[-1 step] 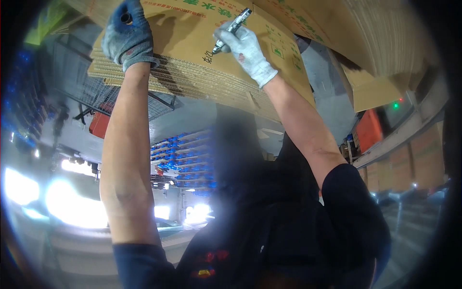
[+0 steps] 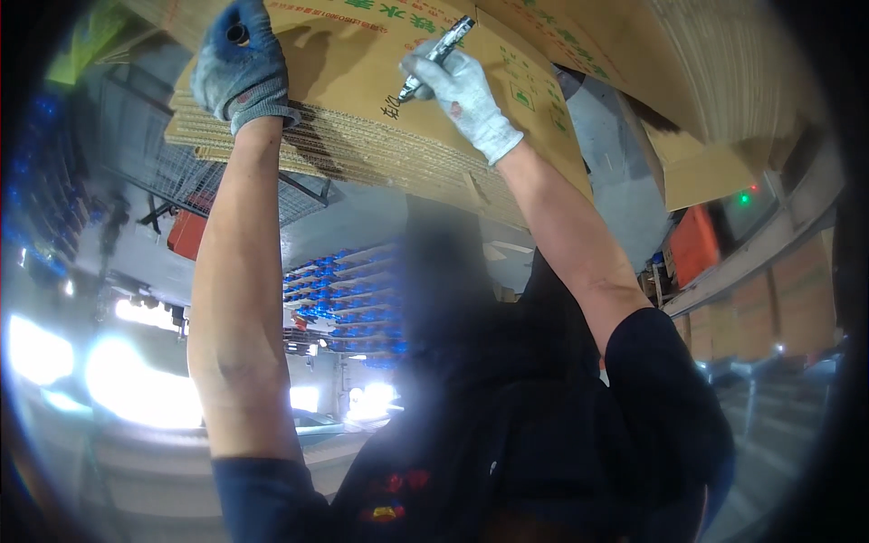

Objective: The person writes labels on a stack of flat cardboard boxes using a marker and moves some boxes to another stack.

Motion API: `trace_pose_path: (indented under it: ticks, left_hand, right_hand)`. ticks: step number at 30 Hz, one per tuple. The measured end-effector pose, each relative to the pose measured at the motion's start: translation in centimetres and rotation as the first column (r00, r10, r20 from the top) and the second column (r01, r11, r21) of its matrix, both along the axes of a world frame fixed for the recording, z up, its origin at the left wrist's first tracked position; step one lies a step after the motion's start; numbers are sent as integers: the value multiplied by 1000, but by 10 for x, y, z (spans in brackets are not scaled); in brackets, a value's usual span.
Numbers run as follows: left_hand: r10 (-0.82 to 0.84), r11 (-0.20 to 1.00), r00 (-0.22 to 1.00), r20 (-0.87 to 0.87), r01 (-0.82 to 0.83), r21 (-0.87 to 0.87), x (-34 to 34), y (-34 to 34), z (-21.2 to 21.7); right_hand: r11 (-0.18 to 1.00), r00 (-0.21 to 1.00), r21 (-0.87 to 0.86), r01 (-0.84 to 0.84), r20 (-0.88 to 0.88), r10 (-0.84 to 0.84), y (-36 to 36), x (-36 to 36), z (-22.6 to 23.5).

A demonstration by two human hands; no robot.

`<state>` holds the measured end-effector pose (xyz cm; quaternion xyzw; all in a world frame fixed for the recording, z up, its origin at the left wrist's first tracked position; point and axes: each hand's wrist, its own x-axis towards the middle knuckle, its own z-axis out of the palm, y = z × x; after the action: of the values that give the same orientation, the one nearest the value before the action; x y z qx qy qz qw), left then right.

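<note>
My right hand (image 2: 460,98), in a pale grey work glove, is closed round a black-and-silver marker pen (image 2: 437,56). The pen's tip meets the top sheet at the end of short black handwriting (image 2: 390,109). That sheet belongs to a stack of flattened cardboard boxes (image 2: 348,86) with red and green print. At the stack's left side rests my left hand (image 2: 238,68), in a blue-and-grey glove. Its fingers are curled round a small dark round piece with a hollow end, which looks like the marker cap (image 2: 237,35). Most of those fingers are hidden.
More cardboard (image 2: 724,81) rises at the upper right. Below the stack at the left is a wire-mesh frame (image 2: 299,195). Blue racking (image 2: 344,299) stands beyond, and red-orange objects (image 2: 693,244) lie to the right near a row of brown cartons (image 2: 751,312).
</note>
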<state>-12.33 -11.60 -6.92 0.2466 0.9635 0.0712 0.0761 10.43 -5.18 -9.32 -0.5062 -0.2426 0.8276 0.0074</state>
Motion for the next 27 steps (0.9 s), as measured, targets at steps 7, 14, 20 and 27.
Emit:
trace_pose_path:
  ticks: [7, 14, 20, 27]
  left_hand:
    - [-11, 1000, 1000, -8, 11, -20, 1, 4, 5]
    - [-19, 1000, 1000, 9, 19, 9, 1, 3, 3]
    - [-44, 999, 999, -18, 44, -18, 0, 5, 3]
    - [-58, 997, 998, -13, 59, 48, -2, 0, -1]
  right_hand:
    - [996, 997, 47, -69, 22, 68, -1, -1, -1]
    - [997, 996, 70, -44, 86, 38, -1, -5, -10]
    - [998, 1000, 60, -1, 26, -1, -3, -5, -12]
    - [999, 997, 32, 15, 80, -17, 0, -8, -19]
